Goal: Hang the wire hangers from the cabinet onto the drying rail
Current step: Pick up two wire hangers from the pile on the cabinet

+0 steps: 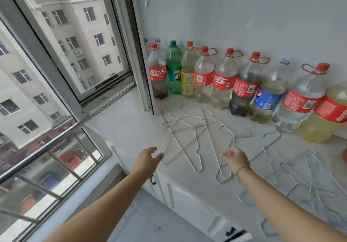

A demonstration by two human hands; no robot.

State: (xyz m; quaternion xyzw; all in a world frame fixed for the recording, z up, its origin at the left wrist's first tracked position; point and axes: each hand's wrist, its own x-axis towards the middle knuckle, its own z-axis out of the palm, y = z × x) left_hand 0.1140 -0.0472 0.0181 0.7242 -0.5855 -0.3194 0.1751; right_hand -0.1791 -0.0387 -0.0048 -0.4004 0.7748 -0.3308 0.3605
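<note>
Clutter: row of big soda bottles [225,81] lined the wall at 12 o'clock, open window [71,41] at 10.
Hangers: wire hangers [189,138] lay tangled flat on the cabinet top [131,121], more at 3 o'clock.
Left hand [148,158]: my fingers were spread, hovering by one hanger's corner.
Right hand [235,158]: pinching a hanger wire.

Home balcony: white cabinet [187,194], window [62,54] facing flats, soda bottles [225,78] along wall.
</note>
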